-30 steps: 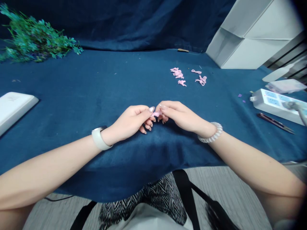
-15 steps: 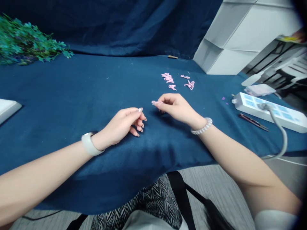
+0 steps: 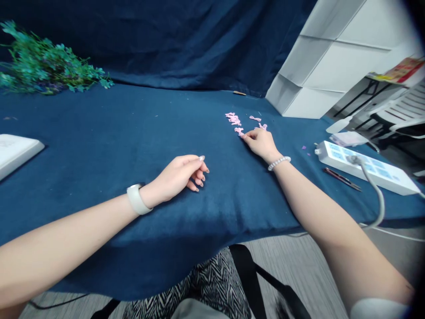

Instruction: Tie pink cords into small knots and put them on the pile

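My left hand [image 3: 177,177] hovers over the blue cloth, its fingers curled in and the thumb against the index finger, with nothing visible in them. Farther right, my right hand [image 3: 261,144] reaches in among small pink cord pieces. Its thumb and index finger pinch a bit of pink cord [image 3: 241,134], which touches or lies beside the pink piece [image 3: 238,130] at the fingertips. Behind that is a cluster of pink pieces [image 3: 233,118]. One looped pink piece [image 3: 255,118] lies to its right, and another [image 3: 263,126] is partly hidden behind my right hand.
On the right are a white power strip [image 3: 368,166] with a grey cable, dark tweezers [image 3: 341,179] and a clear box [image 3: 348,138]. White boxes [image 3: 312,84] stand at the back right. Green plants [image 3: 56,66] and a white object [image 3: 18,153] are at the left.
My right hand has moved away and to the right with the pink cord, from near my left hand to the other pink pieces. My left hand has kept its pose. The view has shifted slightly.
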`<state>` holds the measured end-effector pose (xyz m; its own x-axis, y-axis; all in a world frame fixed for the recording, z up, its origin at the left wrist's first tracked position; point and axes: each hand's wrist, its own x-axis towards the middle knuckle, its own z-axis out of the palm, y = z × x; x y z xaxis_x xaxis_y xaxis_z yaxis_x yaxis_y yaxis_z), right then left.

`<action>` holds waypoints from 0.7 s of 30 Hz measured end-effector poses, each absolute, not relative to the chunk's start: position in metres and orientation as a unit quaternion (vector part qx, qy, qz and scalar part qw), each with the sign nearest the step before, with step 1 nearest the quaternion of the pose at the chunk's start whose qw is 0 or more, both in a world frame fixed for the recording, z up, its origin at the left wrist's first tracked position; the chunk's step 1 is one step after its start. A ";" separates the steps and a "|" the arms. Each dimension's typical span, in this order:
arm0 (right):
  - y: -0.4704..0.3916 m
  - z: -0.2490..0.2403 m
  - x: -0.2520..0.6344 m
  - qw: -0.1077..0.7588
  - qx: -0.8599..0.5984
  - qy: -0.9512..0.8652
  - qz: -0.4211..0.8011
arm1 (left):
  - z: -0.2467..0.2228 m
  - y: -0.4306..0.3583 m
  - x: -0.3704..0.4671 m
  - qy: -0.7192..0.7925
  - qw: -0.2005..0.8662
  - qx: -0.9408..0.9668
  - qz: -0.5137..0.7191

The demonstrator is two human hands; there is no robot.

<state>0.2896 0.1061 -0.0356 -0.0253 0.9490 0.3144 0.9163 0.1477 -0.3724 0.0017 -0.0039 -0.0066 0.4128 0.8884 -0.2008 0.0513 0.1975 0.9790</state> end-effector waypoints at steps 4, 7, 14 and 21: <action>0.111 -0.040 0.290 0.251 -0.656 -0.711 0.016 | -0.007 -0.004 0.003 0.432 0.640 0.545 0.327; 0.114 -0.043 0.290 0.261 -0.669 -0.696 0.005 | -0.006 -0.004 0.004 0.436 0.639 0.545 0.325; 0.116 -0.044 0.292 0.296 -0.678 -0.673 -0.007 | -0.007 -0.003 0.004 0.434 0.635 0.546 0.330; 0.131 -0.022 0.307 0.270 -0.651 -0.709 -0.028 | -0.009 -0.006 0.002 0.427 0.609 0.593 0.308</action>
